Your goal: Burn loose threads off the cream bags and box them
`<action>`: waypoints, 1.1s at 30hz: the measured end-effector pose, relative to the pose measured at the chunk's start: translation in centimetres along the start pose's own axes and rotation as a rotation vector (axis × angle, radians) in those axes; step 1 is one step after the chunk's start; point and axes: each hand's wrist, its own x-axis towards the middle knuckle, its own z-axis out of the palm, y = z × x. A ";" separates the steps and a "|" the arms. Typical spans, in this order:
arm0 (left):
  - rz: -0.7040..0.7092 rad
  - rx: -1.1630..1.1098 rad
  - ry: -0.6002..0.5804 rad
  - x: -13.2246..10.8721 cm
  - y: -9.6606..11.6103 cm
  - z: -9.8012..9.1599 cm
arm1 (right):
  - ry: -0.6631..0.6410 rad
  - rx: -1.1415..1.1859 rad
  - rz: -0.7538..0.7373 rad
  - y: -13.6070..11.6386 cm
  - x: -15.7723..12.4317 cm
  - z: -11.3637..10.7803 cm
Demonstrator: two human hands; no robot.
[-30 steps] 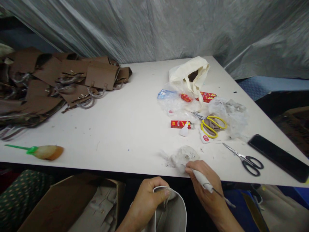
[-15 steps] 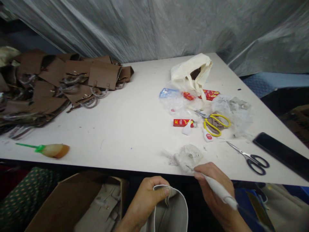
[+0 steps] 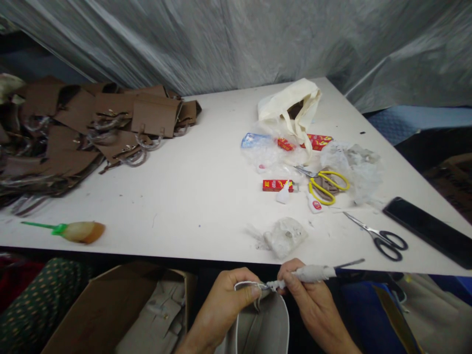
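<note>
Grey bag (image 3: 263, 327) hangs just below the near edge of the table (image 3: 199, 206), low in the scene. Left hand (image 3: 224, 307) pinches its white-trimmed rim between thumb and fingers. Just right, a white-wrapped tool (image 3: 313, 273) touches that rim with its tip, its handle gripped in the closed fingers of the right hand (image 3: 313, 302).

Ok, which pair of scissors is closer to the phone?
The black-handled scissors, near the table's front edge beside the black phone. The yellow-handled scissors lie farther back by the crumpled plastic.
</note>
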 end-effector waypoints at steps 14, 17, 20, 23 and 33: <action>0.011 -0.110 0.071 0.1 -1.0 0.8 | -0.068 -0.068 -0.102 0.6 0.1 0.1; -0.054 -0.240 0.087 0.0 -1.0 0.9 | -0.162 -0.180 -0.306 0.7 0.1 -0.6; -0.108 -0.349 0.086 -0.3 -0.9 1.1 | -0.316 -0.395 -0.604 0.3 0.1 -1.2; -0.130 -0.412 0.068 -0.6 -1.0 1.4 | -0.403 -0.613 -0.763 -1.0 -0.1 -1.6; -0.086 -0.433 0.152 -2.3 -1.6 2.4 | -0.122 -0.285 -0.790 -0.5 -3.1 -2.5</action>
